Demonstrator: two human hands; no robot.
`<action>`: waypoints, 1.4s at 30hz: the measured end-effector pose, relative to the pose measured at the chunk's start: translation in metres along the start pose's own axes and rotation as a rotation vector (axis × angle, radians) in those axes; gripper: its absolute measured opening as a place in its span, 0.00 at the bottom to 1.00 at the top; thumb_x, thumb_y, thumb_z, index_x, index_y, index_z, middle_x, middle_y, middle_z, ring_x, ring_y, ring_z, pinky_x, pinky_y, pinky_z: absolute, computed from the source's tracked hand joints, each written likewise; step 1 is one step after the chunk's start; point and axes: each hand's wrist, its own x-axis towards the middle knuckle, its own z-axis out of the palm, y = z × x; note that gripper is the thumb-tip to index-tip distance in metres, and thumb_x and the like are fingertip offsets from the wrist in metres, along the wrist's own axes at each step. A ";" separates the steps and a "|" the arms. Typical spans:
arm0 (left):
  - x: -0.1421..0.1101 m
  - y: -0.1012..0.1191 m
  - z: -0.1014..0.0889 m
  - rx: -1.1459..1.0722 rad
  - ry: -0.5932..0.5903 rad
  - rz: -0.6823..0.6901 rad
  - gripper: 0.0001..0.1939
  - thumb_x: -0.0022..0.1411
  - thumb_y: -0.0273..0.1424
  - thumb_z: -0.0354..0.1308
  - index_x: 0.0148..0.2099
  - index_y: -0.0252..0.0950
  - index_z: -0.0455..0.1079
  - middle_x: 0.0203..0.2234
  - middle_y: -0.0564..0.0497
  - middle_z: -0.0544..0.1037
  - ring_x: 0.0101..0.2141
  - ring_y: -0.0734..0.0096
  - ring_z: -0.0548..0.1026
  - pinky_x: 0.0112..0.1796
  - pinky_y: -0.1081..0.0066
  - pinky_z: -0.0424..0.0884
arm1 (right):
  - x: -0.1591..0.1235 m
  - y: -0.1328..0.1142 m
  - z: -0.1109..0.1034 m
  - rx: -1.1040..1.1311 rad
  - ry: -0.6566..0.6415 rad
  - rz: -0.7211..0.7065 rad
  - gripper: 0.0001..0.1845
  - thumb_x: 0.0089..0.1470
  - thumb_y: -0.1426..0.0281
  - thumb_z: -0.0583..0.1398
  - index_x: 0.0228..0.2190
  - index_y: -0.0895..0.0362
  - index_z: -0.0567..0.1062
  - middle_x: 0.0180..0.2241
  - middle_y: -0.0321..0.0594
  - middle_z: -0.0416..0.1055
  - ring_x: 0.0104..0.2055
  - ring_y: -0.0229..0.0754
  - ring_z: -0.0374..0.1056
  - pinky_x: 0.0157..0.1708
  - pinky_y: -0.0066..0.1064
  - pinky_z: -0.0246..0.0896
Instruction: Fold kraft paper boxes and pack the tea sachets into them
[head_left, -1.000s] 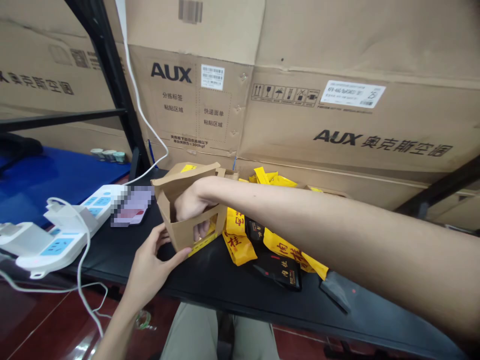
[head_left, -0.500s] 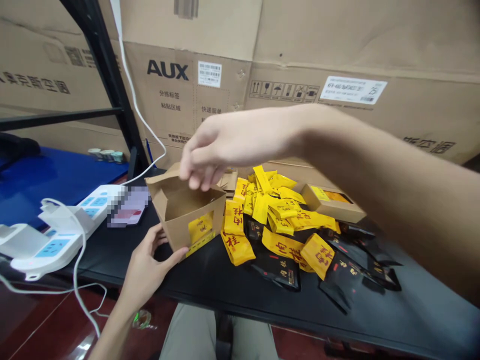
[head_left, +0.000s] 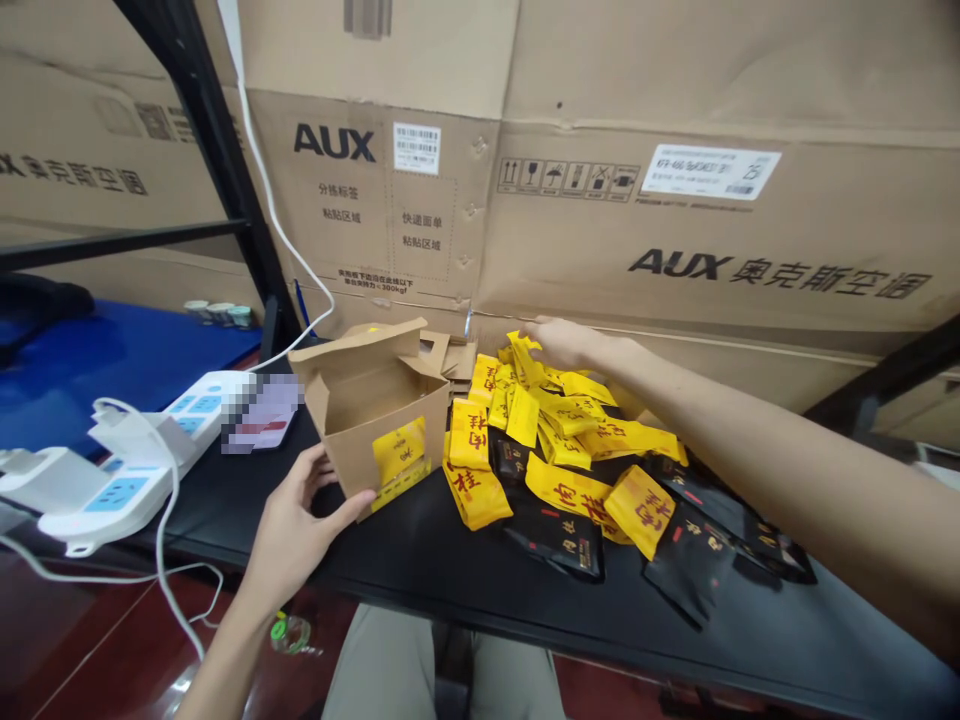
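Observation:
My left hand [head_left: 300, 525] grips a small brown cardboard box [head_left: 360, 455] by its lower front and left side, thumb on the front corner. The box is tilted, its top flap is up, and a yellow packet shows through its front window; what lies deeper inside is hard to see. At the back of a heap of yellow packets [head_left: 574, 415], my right hand [head_left: 562, 342] has its fingers closed at the top of one yellow packet [head_left: 527, 360]. Its fingertips are partly hidden. Several black packets [head_left: 559, 540] lie in front and to the right.
A white power strip [head_left: 112, 500] with plugs and cables lies on the left of the black table [head_left: 450, 575]. Flat brown cardboard [head_left: 454, 360] sits behind the box. Large AUX cartons [head_left: 585, 240] stand along the back, beside a black metal frame [head_left: 217, 150].
My right hand has moved from above the box's opening right and back to the yellow heap, where a packet is now bent at its fingers. My left hand stays on the box.

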 end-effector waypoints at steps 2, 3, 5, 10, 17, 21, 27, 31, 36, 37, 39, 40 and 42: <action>0.001 0.000 -0.001 -0.008 -0.002 -0.001 0.35 0.51 0.45 0.73 0.58 0.40 0.68 0.53 0.43 0.80 0.53 0.53 0.79 0.56 0.54 0.75 | 0.006 -0.001 0.008 -0.007 -0.015 0.064 0.26 0.62 0.67 0.58 0.60 0.63 0.72 0.60 0.59 0.69 0.56 0.54 0.72 0.54 0.40 0.66; 0.001 0.001 -0.001 -0.009 -0.002 -0.002 0.35 0.51 0.45 0.73 0.58 0.40 0.68 0.53 0.43 0.80 0.53 0.53 0.79 0.55 0.54 0.75 | 0.009 -0.003 0.011 -0.007 -0.016 0.101 0.28 0.63 0.64 0.58 0.61 0.63 0.70 0.62 0.61 0.67 0.56 0.56 0.72 0.54 0.41 0.66; 0.001 0.003 0.000 -0.010 0.003 0.000 0.34 0.51 0.44 0.72 0.58 0.40 0.68 0.53 0.43 0.80 0.53 0.53 0.79 0.55 0.55 0.76 | 0.015 -0.007 0.016 -0.001 -0.005 0.162 0.31 0.66 0.58 0.55 0.64 0.61 0.66 0.62 0.62 0.66 0.56 0.57 0.72 0.53 0.43 0.66; 0.002 0.010 0.002 -0.032 0.017 -0.002 0.34 0.49 0.45 0.73 0.56 0.39 0.69 0.51 0.42 0.81 0.51 0.53 0.80 0.54 0.55 0.76 | 0.027 -0.018 0.028 0.016 0.000 0.216 0.30 0.67 0.54 0.52 0.61 0.58 0.69 0.58 0.59 0.71 0.56 0.55 0.71 0.52 0.42 0.65; 0.002 0.010 0.003 -0.035 0.017 -0.033 0.37 0.49 0.46 0.73 0.57 0.38 0.67 0.53 0.40 0.80 0.52 0.52 0.79 0.56 0.53 0.74 | 0.021 -0.018 0.022 0.030 0.079 0.282 0.23 0.64 0.66 0.56 0.54 0.66 0.74 0.53 0.64 0.75 0.54 0.56 0.73 0.51 0.41 0.67; 0.001 0.008 0.002 -0.029 0.038 -0.034 0.36 0.48 0.46 0.73 0.56 0.38 0.68 0.52 0.41 0.80 0.52 0.52 0.79 0.56 0.53 0.74 | -0.001 -0.005 0.007 0.048 0.121 0.351 0.17 0.61 0.72 0.56 0.46 0.65 0.79 0.47 0.61 0.79 0.51 0.57 0.76 0.50 0.42 0.69; -0.002 0.009 0.003 -0.008 0.044 -0.060 0.36 0.47 0.46 0.74 0.55 0.40 0.69 0.51 0.43 0.81 0.51 0.52 0.79 0.55 0.53 0.75 | -0.054 0.025 0.002 0.280 0.458 0.388 0.26 0.59 0.71 0.59 0.58 0.63 0.72 0.51 0.54 0.79 0.51 0.53 0.76 0.53 0.43 0.69; -0.003 0.010 0.003 -0.015 0.045 -0.073 0.35 0.47 0.46 0.73 0.55 0.39 0.69 0.51 0.43 0.80 0.52 0.52 0.79 0.57 0.52 0.73 | -0.096 0.036 0.016 0.496 0.604 0.524 0.18 0.58 0.68 0.59 0.49 0.58 0.77 0.47 0.50 0.80 0.40 0.48 0.79 0.47 0.42 0.73; -0.002 0.009 0.003 -0.025 0.045 -0.092 0.36 0.47 0.46 0.74 0.55 0.40 0.69 0.52 0.43 0.80 0.53 0.52 0.79 0.58 0.53 0.73 | -0.135 0.037 0.049 0.741 0.748 0.666 0.10 0.53 0.64 0.61 0.38 0.54 0.74 0.43 0.50 0.81 0.38 0.50 0.80 0.42 0.43 0.76; -0.002 0.008 0.003 -0.025 0.046 -0.098 0.36 0.46 0.46 0.74 0.55 0.40 0.69 0.52 0.43 0.80 0.53 0.52 0.78 0.58 0.53 0.73 | -0.139 0.037 0.058 0.808 0.783 0.672 0.10 0.53 0.63 0.61 0.37 0.53 0.73 0.43 0.51 0.81 0.39 0.51 0.80 0.42 0.42 0.77; -0.002 0.007 0.003 -0.024 0.043 -0.107 0.36 0.46 0.46 0.74 0.55 0.41 0.69 0.53 0.43 0.80 0.54 0.51 0.78 0.59 0.52 0.72 | -0.146 0.038 0.075 0.917 0.854 0.682 0.11 0.51 0.62 0.62 0.37 0.51 0.69 0.44 0.52 0.80 0.40 0.51 0.80 0.41 0.43 0.78; -0.002 0.007 0.003 -0.025 0.041 -0.111 0.36 0.46 0.46 0.74 0.55 0.41 0.69 0.53 0.44 0.79 0.54 0.51 0.78 0.59 0.52 0.72 | -0.148 0.039 0.083 0.947 0.877 0.686 0.13 0.50 0.60 0.62 0.37 0.50 0.68 0.44 0.51 0.80 0.40 0.52 0.80 0.42 0.45 0.78; -0.003 0.007 0.003 -0.028 0.038 -0.111 0.36 0.47 0.46 0.74 0.55 0.41 0.69 0.54 0.44 0.79 0.54 0.51 0.78 0.59 0.52 0.72 | -0.152 0.042 0.097 0.938 0.891 0.703 0.16 0.50 0.56 0.62 0.37 0.50 0.67 0.43 0.48 0.80 0.40 0.53 0.79 0.43 0.51 0.78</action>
